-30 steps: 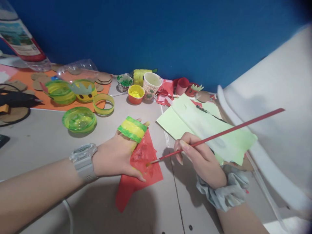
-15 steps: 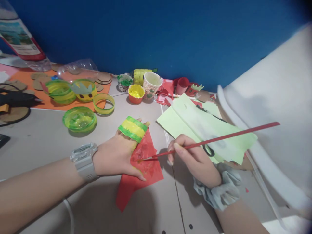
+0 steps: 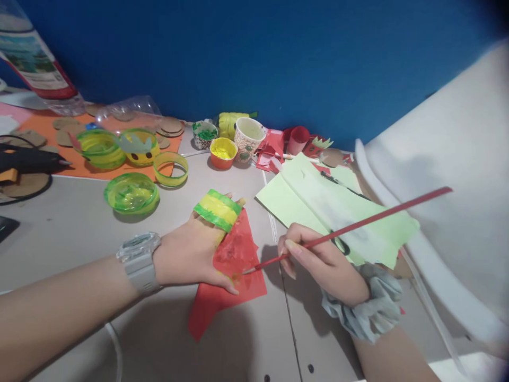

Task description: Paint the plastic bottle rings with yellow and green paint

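My left hand [image 3: 189,260] lies palm down with its fingers stretched out and its thumb spread. A ring painted yellow with green edges [image 3: 218,209] sits around those fingers, whose tips carry yellow paint. Beneath the hand is a red paper sheet [image 3: 244,292] with smears on it. My right hand [image 3: 318,262] is closed around the red handle of a paintbrush [image 3: 369,222]. The brush slants, with its bristles low over the red paper near my left thumb; I cannot tell whether they touch it.
Behind my hands stand a yellow paint cup [image 3: 223,153], a green paint cup [image 3: 205,133] and a paper cup [image 3: 249,140]. Light green paper [image 3: 342,207] with scissors lies at right. Left are painted rings [image 3: 170,171], a bottle [image 3: 40,63] and a glue gun [image 3: 32,159].
The brush tip has moved right and slightly down across the red paper, and my right hand has shifted a little right with it. My left hand and the ring have hardly moved.
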{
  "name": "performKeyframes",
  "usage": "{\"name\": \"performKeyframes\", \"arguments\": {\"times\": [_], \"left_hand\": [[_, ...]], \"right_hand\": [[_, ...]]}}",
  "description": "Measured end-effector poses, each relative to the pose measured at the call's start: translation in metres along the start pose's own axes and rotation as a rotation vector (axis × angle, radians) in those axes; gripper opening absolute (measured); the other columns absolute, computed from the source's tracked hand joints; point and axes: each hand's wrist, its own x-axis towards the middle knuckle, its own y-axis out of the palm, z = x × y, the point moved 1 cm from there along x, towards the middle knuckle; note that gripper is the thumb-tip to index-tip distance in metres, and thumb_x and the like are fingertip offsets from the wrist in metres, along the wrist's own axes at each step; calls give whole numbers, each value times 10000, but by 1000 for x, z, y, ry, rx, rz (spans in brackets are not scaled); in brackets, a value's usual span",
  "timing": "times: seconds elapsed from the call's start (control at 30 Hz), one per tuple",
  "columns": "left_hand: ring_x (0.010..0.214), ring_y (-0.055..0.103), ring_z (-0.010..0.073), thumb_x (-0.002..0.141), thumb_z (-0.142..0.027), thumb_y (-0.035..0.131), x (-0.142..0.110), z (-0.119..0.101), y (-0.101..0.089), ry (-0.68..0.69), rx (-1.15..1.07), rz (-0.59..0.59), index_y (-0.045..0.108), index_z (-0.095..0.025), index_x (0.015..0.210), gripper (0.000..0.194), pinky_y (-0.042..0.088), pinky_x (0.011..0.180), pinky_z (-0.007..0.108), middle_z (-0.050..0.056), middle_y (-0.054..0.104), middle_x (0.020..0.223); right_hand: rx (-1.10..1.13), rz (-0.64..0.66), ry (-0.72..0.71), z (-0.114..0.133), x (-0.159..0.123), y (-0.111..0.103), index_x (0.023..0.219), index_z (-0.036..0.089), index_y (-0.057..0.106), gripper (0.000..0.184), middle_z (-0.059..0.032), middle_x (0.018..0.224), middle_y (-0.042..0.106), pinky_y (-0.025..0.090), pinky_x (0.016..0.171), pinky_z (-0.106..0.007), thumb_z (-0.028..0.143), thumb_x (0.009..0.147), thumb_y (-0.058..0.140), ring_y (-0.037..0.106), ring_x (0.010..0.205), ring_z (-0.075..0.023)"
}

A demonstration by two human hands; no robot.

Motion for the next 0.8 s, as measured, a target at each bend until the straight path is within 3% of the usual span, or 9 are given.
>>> {"name": "performKeyframes", "arguments": {"times": [0.17,0.3,0.47,0.57,0.7,0.8], "left_hand": [[1424,232,423,590,-811,623,-1,-1,-2,-55,-16,50,124,-103,1518,1269,220,1152,493,214,327,1518],[1431,214,426,594,-814,615,-3,-2,-2,-81,-9,80,163,-105,1510,1243,194,1155,513,221,367,1496],[1437,213,406,628,-779,630,-5,-2,-3,-41,-93,68,279,-126,1475,1125,176,1173,511,198,390,1490],[1418,268,393,686,-705,656,-5,0,-7,-85,-228,-9,272,-150,1479,1041,206,1175,514,174,425,1468],[1367,378,347,854,-550,581,-3,4,-13,-178,-357,-219,316,-192,1464,755,231,1177,504,134,523,1384],[1375,369,349,794,-562,655,-2,4,-14,-159,-392,-200,281,-191,1482,867,242,1176,504,145,479,1423]], "right_hand": [[8,-47,-18,3,-1,-4,806,192,494,253,37,637,543,409,577,-214,356,987,428,505,558,-73],[2,5,-13,2,3,4,820,185,511,253,12,664,582,444,638,-245,368,980,439,551,617,-100],[-21,13,12,2,4,4,786,177,509,256,27,633,549,405,613,-232,351,970,468,505,574,-83],[-7,2,18,2,3,2,783,176,505,261,28,616,545,407,606,-235,357,967,470,506,567,-87],[52,-28,0,1,4,4,768,168,519,260,23,606,551,409,588,-237,350,953,502,509,551,-88],[130,-100,-31,-3,5,5,763,171,531,264,25,590,551,393,549,-241,364,943,514,490,512,-88]]}}
